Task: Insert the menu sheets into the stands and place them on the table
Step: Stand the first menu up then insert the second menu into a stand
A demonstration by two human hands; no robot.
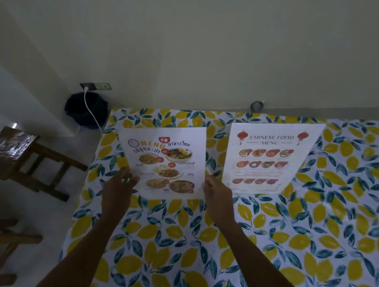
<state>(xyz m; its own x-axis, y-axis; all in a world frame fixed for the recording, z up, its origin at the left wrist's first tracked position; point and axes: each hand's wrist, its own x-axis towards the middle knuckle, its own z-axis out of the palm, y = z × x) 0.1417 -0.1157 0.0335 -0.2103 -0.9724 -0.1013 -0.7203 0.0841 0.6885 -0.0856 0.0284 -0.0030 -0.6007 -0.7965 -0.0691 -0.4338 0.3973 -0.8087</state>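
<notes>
Two menu stands are upright on the table with the lemon-print cloth (216,247). The Thai food menu stand (163,159), white with food pictures, is at the far left of the table. My left hand (120,182) touches its lower left edge and my right hand (215,192) holds its lower right edge, fingers curled on it. The Chinese food menu stand (268,158) stands to the right, close beside it, with no hand on it.
The table's far edge meets the pale wall (199,45). A dark round object (87,109) with a white cable sits on the floor at the table's far left corner. Wooden chairs (19,158) stand on the left, off the table.
</notes>
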